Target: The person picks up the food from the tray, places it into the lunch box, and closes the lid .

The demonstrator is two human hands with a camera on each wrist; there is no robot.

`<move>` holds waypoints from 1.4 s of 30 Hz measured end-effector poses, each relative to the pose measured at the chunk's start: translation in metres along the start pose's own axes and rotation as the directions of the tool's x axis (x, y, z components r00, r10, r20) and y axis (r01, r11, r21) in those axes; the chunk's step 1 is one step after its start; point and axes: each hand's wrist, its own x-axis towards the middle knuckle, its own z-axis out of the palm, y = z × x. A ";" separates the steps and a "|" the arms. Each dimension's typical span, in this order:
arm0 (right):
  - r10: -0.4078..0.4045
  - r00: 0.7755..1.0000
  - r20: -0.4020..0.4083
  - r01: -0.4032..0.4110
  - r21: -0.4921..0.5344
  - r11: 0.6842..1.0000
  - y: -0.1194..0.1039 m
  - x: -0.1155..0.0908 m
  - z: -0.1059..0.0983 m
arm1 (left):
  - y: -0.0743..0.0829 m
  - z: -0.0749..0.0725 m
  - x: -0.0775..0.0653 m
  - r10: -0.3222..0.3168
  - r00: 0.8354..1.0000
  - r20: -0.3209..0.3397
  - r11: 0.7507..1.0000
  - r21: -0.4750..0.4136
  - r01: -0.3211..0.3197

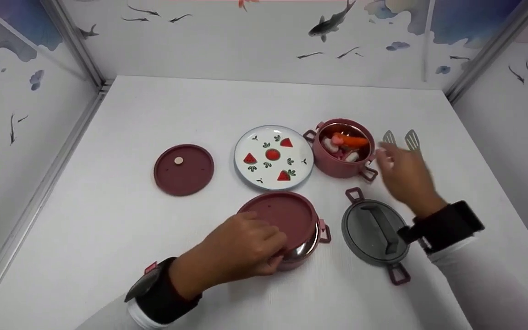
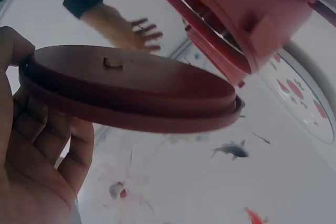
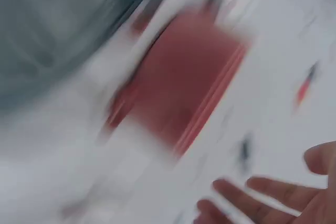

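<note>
My left hand (image 1: 245, 243) grips a dark red lid (image 1: 287, 214) by its edge. The lid lies tilted over the larger pink pot (image 1: 294, 265), whose shiny inside shows at the front right. In the left wrist view, thumb and fingers pinch the rim of the lid (image 2: 131, 85) beside the pot. My right hand (image 1: 404, 176) holds nothing and hovers right of the small pink pot (image 1: 339, 170), partly in front of two slotted spatulas (image 1: 412, 140). Its fingers spread apart in the right wrist view. A toy carrot (image 1: 353, 140) and pale pieces lie in the small pot.
A white plate (image 1: 264, 172) with watermelon pictures stands at the centre, touching or nearly touching the small pot. Left of it lies another dark red lid (image 1: 186, 181) bearing a small round beige piece (image 1: 178, 160). A grey-lidded pan (image 1: 369, 238) sits at the right. Printed walls enclose the table.
</note>
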 end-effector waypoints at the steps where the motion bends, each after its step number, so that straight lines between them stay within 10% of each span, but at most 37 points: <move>1: -0.056 0.998 0.035 0.053 0.097 0.994 -0.017 -0.007 0.009 | 0.001 0.005 0.002 0.018 1.000 0.020 1.000 0.019 -0.018; 6: -0.278 0.943 0.182 0.207 0.334 0.920 -0.070 -0.040 0.058 | 0.008 0.032 0.010 0.075 0.995 0.065 0.990 0.114 -0.083; 13: -0.300 0.927 0.227 0.209 0.350 0.913 -0.080 -0.056 0.096 | 0.014 0.054 0.006 0.073 0.994 0.078 0.980 0.178 -0.086; 21: -0.340 0.927 0.156 0.262 0.377 0.888 -0.075 -0.058 0.103 | 0.009 0.055 -0.002 -0.071 0.985 0.160 0.997 -0.010 0.073; 27: -0.292 0.950 0.107 0.250 0.296 0.922 -0.086 -0.056 0.108 | -0.015 0.073 -0.003 -0.364 0.909 0.203 0.909 -0.135 0.395; 32: -0.339 0.940 0.044 0.333 0.106 0.937 -0.094 -0.056 0.123 | -0.018 0.089 -0.005 -0.432 0.840 0.329 0.850 -0.165 0.501; 42: -0.325 0.938 0.122 0.329 -0.018 0.944 -0.103 -0.057 0.127 | -0.019 0.090 -0.005 -0.449 0.840 0.305 0.863 -0.097 0.496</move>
